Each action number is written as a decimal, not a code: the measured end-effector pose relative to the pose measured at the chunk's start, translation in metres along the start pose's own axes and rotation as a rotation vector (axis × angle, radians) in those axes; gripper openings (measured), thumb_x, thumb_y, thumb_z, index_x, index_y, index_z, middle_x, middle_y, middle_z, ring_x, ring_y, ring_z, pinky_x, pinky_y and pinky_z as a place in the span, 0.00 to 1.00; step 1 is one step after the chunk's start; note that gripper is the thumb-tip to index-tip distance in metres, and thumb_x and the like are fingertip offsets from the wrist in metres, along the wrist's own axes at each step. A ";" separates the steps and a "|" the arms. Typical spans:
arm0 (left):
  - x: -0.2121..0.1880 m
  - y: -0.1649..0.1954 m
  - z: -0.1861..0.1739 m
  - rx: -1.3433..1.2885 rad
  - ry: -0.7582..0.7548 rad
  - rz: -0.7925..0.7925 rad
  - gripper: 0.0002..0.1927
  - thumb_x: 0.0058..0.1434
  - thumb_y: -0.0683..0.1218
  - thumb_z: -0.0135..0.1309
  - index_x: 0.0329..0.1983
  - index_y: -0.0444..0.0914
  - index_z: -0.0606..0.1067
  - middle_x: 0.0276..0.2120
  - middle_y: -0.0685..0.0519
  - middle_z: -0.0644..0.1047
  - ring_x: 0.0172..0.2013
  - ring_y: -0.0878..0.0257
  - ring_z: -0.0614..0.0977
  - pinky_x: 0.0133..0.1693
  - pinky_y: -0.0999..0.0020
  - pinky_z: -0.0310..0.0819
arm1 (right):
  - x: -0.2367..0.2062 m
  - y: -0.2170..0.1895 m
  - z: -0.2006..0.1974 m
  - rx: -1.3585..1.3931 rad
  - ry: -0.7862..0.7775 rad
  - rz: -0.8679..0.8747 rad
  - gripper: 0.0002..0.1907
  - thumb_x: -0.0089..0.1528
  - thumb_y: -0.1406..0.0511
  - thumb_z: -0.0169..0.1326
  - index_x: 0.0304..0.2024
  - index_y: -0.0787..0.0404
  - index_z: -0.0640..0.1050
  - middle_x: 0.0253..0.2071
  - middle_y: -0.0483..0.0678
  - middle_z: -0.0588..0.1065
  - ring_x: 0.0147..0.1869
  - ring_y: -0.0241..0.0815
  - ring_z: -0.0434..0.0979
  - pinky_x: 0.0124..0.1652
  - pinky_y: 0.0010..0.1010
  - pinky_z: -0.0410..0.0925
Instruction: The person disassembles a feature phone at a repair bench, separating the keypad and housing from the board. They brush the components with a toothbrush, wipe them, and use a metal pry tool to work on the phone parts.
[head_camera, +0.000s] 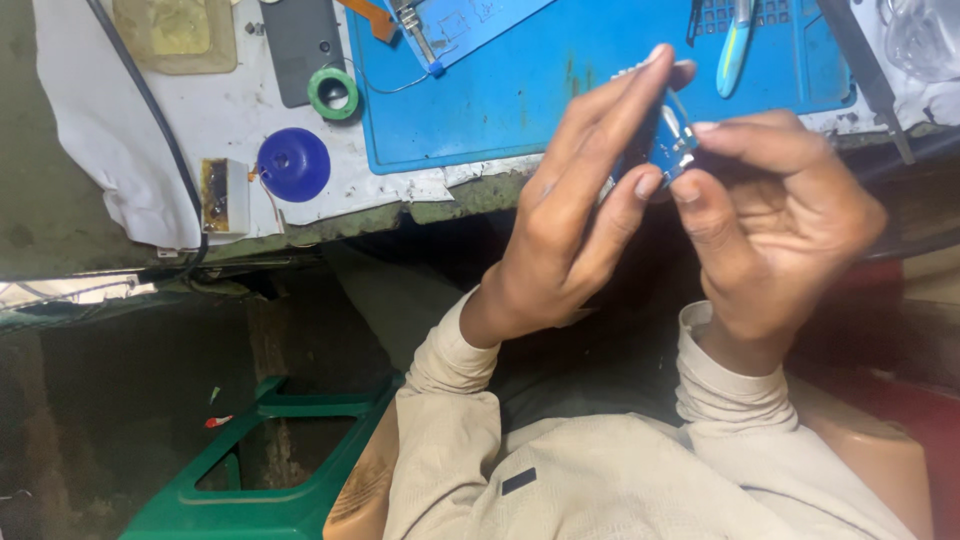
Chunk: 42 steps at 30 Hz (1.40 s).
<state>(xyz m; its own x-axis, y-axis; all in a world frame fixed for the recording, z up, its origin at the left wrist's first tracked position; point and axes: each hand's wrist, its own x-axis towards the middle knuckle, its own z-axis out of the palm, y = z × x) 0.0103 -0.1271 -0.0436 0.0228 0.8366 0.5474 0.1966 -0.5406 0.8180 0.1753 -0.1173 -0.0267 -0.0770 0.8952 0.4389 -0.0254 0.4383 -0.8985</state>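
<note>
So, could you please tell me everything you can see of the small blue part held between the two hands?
The small blue part is mostly hidden by fingers. What shows is a dark blue body with a shiny metal piece at its near end and a thin wire loop above it. The left hand cradles it from the side; the right hand pinches the metal end. It is held above the edge of the blue work mat.

A tape roll (333, 93) lies left of the mat (520, 90).

Both hands are meeting in the upper right of the frame. The left hand (575, 215) is reaching up with its fingers long and almost straight. The right hand (775, 215) is curling, its thumb and forefinger pinching together. Both forearms are rising from the lower centre.
</note>
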 end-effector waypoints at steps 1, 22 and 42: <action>0.000 0.000 -0.002 0.001 -0.025 0.017 0.23 0.80 0.44 0.51 0.73 0.34 0.61 0.68 0.45 0.69 0.62 0.60 0.76 0.62 0.71 0.71 | -0.001 -0.001 0.002 -0.025 0.001 -0.017 0.13 0.72 0.69 0.65 0.52 0.73 0.76 0.49 0.54 0.77 0.46 0.35 0.76 0.49 0.20 0.70; -0.008 0.016 -0.007 0.036 -0.101 0.147 0.22 0.81 0.46 0.49 0.72 0.31 0.63 0.69 0.41 0.68 0.65 0.52 0.75 0.63 0.65 0.69 | -0.001 0.001 -0.011 -0.643 -0.105 -0.597 0.06 0.75 0.63 0.59 0.49 0.60 0.80 0.51 0.54 0.71 0.50 0.50 0.79 0.48 0.33 0.75; -0.019 -0.001 0.018 -0.292 -0.166 0.039 0.17 0.86 0.45 0.42 0.71 0.32 0.65 0.68 0.44 0.71 0.66 0.54 0.73 0.68 0.68 0.67 | 0.011 0.033 -0.015 -0.468 0.066 -0.681 0.06 0.72 0.71 0.55 0.43 0.59 0.70 0.39 0.48 0.69 0.41 0.45 0.70 0.43 0.32 0.65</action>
<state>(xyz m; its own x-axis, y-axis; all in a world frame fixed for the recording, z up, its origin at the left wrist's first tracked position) 0.0274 -0.1404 -0.0581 0.1883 0.8051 0.5625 -0.0962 -0.5548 0.8264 0.1885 -0.0922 -0.0516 -0.1361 0.4182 0.8981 0.3730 0.8614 -0.3446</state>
